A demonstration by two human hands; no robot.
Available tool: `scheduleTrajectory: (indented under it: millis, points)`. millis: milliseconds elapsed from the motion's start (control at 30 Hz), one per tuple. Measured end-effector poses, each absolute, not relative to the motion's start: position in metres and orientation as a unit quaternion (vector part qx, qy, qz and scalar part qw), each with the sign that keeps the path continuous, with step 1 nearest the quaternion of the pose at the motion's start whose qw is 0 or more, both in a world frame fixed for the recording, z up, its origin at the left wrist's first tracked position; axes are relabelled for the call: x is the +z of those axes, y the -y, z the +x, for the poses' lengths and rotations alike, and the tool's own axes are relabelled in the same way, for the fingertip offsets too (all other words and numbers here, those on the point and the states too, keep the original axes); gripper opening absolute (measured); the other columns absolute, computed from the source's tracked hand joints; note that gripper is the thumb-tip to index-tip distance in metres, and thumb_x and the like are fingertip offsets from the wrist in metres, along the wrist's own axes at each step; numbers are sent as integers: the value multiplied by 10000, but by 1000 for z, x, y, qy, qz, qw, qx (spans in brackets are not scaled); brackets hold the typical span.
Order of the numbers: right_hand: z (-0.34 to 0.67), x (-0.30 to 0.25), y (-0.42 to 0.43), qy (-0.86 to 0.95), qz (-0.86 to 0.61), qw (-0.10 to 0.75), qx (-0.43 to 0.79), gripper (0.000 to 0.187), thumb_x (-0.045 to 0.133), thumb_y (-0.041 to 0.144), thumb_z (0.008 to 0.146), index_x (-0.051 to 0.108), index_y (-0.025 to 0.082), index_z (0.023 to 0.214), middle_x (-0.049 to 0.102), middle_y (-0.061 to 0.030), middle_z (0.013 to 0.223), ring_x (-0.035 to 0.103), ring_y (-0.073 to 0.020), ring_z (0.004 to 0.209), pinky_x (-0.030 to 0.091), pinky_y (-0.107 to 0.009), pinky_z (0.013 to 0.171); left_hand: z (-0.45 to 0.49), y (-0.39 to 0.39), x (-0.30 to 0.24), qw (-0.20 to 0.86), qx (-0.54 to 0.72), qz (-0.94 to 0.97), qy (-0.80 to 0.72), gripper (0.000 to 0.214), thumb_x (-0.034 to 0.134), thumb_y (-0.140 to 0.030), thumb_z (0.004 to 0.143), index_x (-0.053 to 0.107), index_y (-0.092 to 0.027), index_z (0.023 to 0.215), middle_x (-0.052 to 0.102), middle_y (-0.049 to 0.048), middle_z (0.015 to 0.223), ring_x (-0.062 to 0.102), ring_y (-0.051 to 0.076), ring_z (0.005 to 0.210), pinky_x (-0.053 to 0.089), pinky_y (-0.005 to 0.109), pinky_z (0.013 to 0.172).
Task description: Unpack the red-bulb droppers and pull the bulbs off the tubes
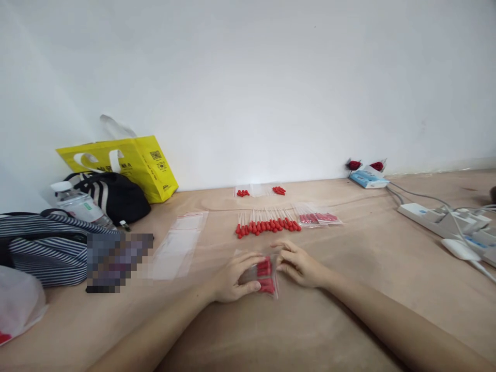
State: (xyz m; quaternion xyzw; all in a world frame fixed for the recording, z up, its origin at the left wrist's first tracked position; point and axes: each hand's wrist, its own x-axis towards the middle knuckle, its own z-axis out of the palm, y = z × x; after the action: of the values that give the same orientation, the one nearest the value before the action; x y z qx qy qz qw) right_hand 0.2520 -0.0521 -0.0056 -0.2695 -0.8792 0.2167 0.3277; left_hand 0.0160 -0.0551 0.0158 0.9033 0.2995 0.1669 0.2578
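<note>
A clear plastic zip bag [267,285] with red-tipped pieces in it is on the table in front of me. My left hand [238,279] holds it from the left, fingers over the upper part and thumb on the lower part. Just off the bag's right edge is my right hand [298,264], its fingers bent and apart with nothing visible between them. Beyond both hands lies a row of sticks with red heads [267,226]. To the right of that row, filled zip bags [315,217] overlap one another.
Flat clear bags [180,245] lie to the left. Small red pieces [279,190] rest near the wall. A yellow bag [155,170], a bottle [83,204] and a striped bag [50,250] crowd the left side. Power strips [437,219] with cables and a tissue pack [368,178] are at right.
</note>
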Motion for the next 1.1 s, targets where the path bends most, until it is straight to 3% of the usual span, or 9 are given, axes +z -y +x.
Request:
scheduleTrajectory:
  millis: [133, 267, 433, 600, 733, 900, 1100]
  points:
    - [261, -18, 36, 831, -384, 357, 185, 136, 468, 249, 817, 521, 178, 713, 497, -94, 979, 505, -186, 910, 419, -332, 775, 23, 61, 2, 223, 191, 868, -401, 436, 500, -390, 793, 452, -238, 1199, 473, 81, 1254, 433, 230, 1149, 342, 417, 962]
    - [259, -21, 33, 769, -476, 358, 233, 221, 493, 348, 798, 552, 182, 666, 531, -40, 774, 510, -155, 739, 411, -306, 703, 32, 61, 1, 180, 239, 848, -438, 306, 483, -344, 804, 523, -213, 1078, 533, 70, 1111, 491, 206, 1045, 396, 383, 895]
    - [249, -12, 45, 757, -530, 291, 249, 221, 589, 402, 706, 608, 203, 614, 585, -16, 867, 499, -192, 875, 298, -389, 842, 46, 44, 11, 188, 246, 866, -392, 188, 500, -225, 781, 577, -182, 947, 547, 67, 1021, 523, 183, 960, 419, 353, 858]
    - [243, -3, 54, 726, -578, 227, 296, 115, 601, 308, 675, 651, 226, 613, 577, -5, 1000, 456, -224, 987, 223, -419, 870, 58, 36, 11, 200, 233, 878, -366, 293, 505, -157, 760, 561, -166, 1048, 526, 84, 1072, 522, 174, 968, 421, 344, 870]
    - [240, -2, 54, 693, -596, 240, 327, 137, 608, 341, 671, 669, 232, 615, 579, -8, 1023, 447, -237, 1012, 206, -412, 869, 62, 33, 11, 167, 218, 902, -332, 382, 430, -71, 774, 559, -228, 1097, 482, 73, 1160, 463, 175, 1074, 393, 354, 912]
    - [238, -5, 53, 680, -597, 257, 339, 172, 650, 383, 628, 663, 219, 577, 599, -9, 986, 472, -232, 982, 208, -385, 856, 64, 25, 15, 112, 214, 926, -292, 259, 459, -110, 792, 649, -232, 919, 528, 58, 1089, 485, 178, 1017, 408, 342, 863]
    - [239, -6, 53, 680, -590, 268, 342, 235, 646, 439, 619, 655, 213, 555, 607, 1, 958, 476, -236, 979, 198, -383, 863, 65, 20, 15, 75, 214, 940, -255, 141, 507, -156, 791, 635, -199, 751, 588, 27, 1006, 515, 169, 936, 390, 317, 822]
